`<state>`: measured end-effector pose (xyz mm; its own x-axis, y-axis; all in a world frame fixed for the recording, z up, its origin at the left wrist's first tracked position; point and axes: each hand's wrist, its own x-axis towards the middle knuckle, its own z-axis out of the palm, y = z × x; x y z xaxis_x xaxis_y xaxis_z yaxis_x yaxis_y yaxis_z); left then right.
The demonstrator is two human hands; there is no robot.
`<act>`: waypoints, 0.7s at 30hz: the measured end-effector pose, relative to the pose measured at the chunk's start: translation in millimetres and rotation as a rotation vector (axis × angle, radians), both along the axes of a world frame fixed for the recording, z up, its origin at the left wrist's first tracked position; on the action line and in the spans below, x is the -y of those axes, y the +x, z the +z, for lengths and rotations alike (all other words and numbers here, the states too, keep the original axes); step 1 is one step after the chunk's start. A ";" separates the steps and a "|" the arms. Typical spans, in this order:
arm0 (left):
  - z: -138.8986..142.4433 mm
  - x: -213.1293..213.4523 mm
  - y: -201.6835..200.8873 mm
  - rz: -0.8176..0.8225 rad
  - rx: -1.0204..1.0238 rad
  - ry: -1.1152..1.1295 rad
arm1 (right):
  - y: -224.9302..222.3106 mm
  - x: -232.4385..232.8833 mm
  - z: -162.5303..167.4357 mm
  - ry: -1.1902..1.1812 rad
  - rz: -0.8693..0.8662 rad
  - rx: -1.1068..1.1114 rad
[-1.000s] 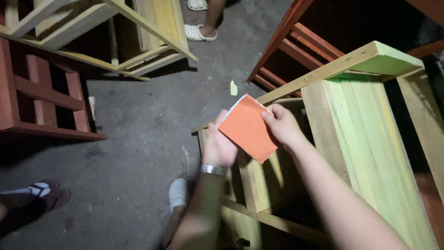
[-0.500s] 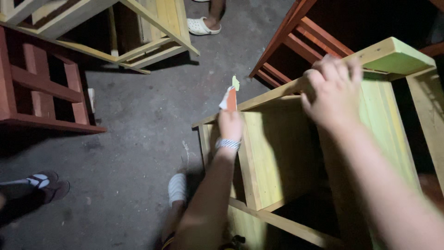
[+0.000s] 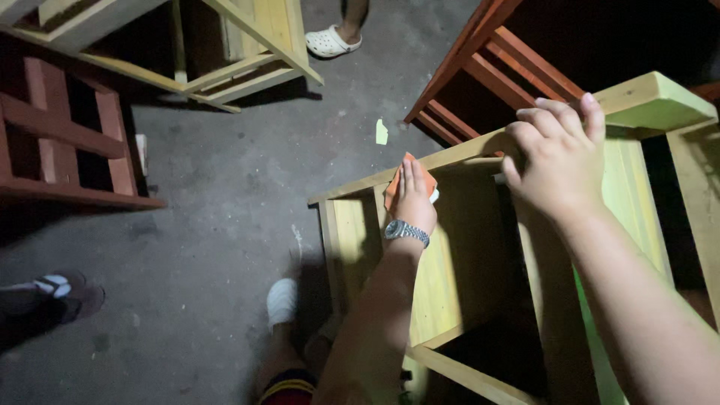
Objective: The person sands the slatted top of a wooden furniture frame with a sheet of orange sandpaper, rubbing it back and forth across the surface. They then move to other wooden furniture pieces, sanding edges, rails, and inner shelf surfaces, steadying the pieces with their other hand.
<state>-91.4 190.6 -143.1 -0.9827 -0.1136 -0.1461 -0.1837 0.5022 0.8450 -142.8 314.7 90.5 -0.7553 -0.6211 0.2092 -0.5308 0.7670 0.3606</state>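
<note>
Two hands work on one pale yellow-green wooden frame (image 3: 480, 247). The left hand (image 3: 412, 199), fingers flat and pressed together, holds an orange sheet of sandpaper (image 3: 396, 184) against the frame's top rail (image 3: 450, 154), whose long axis climbs rightward. The right hand (image 3: 559, 161) curls over that same rail, further right and apart from the sheet.

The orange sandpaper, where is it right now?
In the head view, the orange sandpaper sits mid-frame, pressed by the left hand against the yellow-green wooden frame.
</note>
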 end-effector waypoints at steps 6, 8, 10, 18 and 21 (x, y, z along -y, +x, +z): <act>21.5 -27.7 -4.6 0.162 -0.163 0.203 | 2.8 14.6 8.5 0.134 -0.009 -0.037; 26.3 -32.3 -1.6 0.064 -0.210 0.184 | 2.0 17.9 9.9 0.219 -0.010 -0.036; 21.2 -22.7 -1.9 0.015 -0.158 0.162 | 0.8 19.3 11.6 0.207 0.001 -0.005; 9.9 6.1 -22.8 0.131 0.044 0.245 | -0.8 16.4 8.6 0.239 -0.014 -0.007; 21.8 -8.8 -9.9 0.039 -0.099 0.220 | -1.6 13.3 5.0 0.174 -0.007 0.000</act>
